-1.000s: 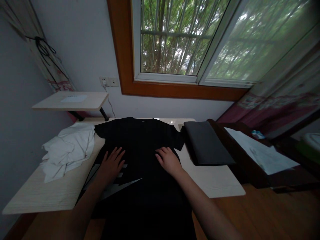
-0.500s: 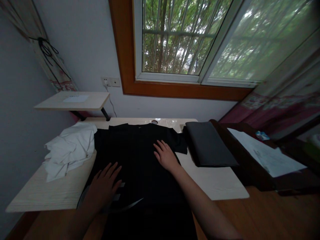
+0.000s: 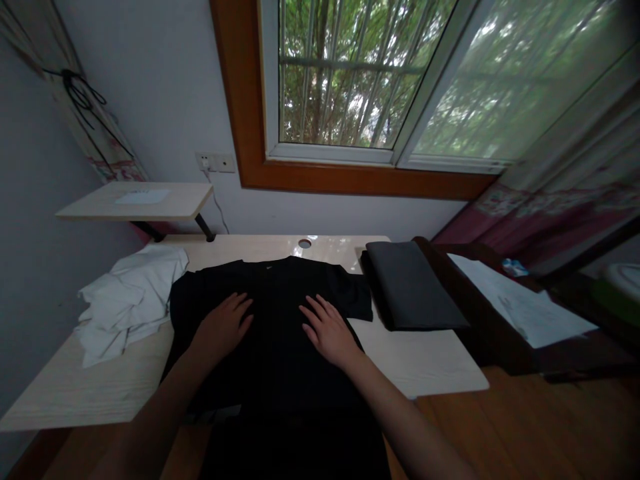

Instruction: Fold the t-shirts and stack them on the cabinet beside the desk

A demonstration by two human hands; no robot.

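Note:
A black T-shirt (image 3: 277, 347) lies spread face up on the pale wooden desk (image 3: 430, 367), its collar toward the wall and its sleeves out to both sides. My left hand (image 3: 223, 327) rests on the left chest of the shirt with fingers stretched out. On the right chest lies my right hand (image 3: 327, 330), flat and with its fingers apart. Neither hand grips anything. The lower end of the shirt merges with dark clothing near my body, so its hem is hard to make out.
Crumpled white cloth (image 3: 133, 300) lies at the desk's left, below a small raised shelf (image 3: 140, 203). A dark grey folder-like case (image 3: 413, 287) sits on the right beside the sleeve. Farther right, a paper sheet (image 3: 525, 303) lies on a dark brown surface.
My left hand has moved up from the lower left of the shirt to its chest. The shirt has shifted toward me, baring more desk behind the collar and around the round hole.

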